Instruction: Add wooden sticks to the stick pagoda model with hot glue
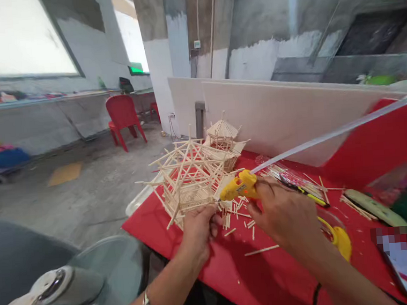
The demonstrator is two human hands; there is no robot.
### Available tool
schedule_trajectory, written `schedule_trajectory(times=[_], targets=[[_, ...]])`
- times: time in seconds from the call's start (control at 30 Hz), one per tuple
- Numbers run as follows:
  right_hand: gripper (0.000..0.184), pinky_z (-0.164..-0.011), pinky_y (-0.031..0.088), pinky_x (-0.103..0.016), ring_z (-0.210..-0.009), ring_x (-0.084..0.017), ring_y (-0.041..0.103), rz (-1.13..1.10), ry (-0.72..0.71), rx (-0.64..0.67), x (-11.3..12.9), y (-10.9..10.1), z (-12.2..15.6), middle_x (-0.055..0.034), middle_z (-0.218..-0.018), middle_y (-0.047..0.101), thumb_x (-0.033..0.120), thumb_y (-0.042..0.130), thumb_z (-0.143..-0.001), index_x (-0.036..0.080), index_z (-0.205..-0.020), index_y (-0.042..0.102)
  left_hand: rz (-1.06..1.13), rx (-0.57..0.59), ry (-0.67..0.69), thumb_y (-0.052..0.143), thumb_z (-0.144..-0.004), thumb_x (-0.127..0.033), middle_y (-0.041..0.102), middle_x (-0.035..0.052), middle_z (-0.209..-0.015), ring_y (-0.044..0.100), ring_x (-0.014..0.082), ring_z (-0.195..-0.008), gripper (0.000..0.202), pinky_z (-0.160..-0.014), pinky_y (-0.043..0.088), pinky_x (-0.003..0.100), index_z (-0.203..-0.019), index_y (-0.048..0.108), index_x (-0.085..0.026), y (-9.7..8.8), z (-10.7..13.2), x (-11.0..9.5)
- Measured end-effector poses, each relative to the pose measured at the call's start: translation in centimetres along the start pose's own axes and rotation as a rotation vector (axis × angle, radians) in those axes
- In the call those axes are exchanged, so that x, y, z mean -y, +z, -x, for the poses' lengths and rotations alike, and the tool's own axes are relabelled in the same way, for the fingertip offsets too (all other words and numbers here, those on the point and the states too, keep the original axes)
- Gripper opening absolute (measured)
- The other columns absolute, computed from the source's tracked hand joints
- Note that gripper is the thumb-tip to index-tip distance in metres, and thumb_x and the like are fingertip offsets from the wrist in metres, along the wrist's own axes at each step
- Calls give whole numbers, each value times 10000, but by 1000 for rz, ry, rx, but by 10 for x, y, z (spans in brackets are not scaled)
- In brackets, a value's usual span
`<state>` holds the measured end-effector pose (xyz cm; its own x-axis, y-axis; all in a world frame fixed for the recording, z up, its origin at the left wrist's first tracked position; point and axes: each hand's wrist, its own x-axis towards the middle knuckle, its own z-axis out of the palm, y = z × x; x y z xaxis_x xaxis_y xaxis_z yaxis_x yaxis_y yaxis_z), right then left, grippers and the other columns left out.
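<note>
My left hand (197,230) is closed on the lower edge of a stick-built pavilion model (188,179), holding it tilted above the red table (241,271). My right hand (282,214) grips a yellow glue gun (239,187) whose nozzle points left at the model's base. A long clear glue stick (332,135) juts from the back of the gun up to the right. A second, smaller stick pavilion (223,137) stands behind the first one.
Short loose sticks (238,215) lie scattered on the red table. A packet of sticks (290,178), a yellow object (340,240) and a green-white item (375,207) lie to the right. White boards (274,114) stand behind. A red chair (123,116) sits on the floor; a fan (55,286) is low left.
</note>
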<state>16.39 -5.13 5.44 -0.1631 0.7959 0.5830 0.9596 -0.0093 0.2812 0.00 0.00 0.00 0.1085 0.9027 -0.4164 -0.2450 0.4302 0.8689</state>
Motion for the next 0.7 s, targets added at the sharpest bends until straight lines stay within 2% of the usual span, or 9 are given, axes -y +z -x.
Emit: schedule_trajectory(times=[0.2,0.3,0.47,0.7], targets=[[166,-660,377,-277,-745,-158,628,-40,-43,-25,3,-5,-8,-41,-855,669,220,537,-831,164,-983,574,-2,-12,10,637,-621,-330,579,-1,-426,368,54,-275,205,-287,183,176,-543,546,-163,-4,5,-4],[161,-652,365,-278,-707,-148,598,-29,-57,-8,6,-7,-9,-32,-819,644,219,536,-842,161,-986,576,4,-8,-4,635,-625,-323,577,0,-427,368,51,-272,208,-288,180,175,-531,546,-160,-5,4,-4],[194,-595,324,-283,-661,-134,562,14,-42,16,10,-9,-10,-26,-872,639,229,559,-843,172,-1027,584,28,8,-12,639,-621,-321,578,-3,-433,366,49,-273,208,-283,180,172,-531,548,-157,-7,3,-2],[205,-578,273,-303,-658,-158,556,68,-77,26,14,-15,-13,-6,-789,608,241,596,-826,179,-1021,587,43,21,-18,637,-622,-319,583,0,-435,359,49,-268,200,-278,190,173,-540,548,-160,-9,2,-2]])
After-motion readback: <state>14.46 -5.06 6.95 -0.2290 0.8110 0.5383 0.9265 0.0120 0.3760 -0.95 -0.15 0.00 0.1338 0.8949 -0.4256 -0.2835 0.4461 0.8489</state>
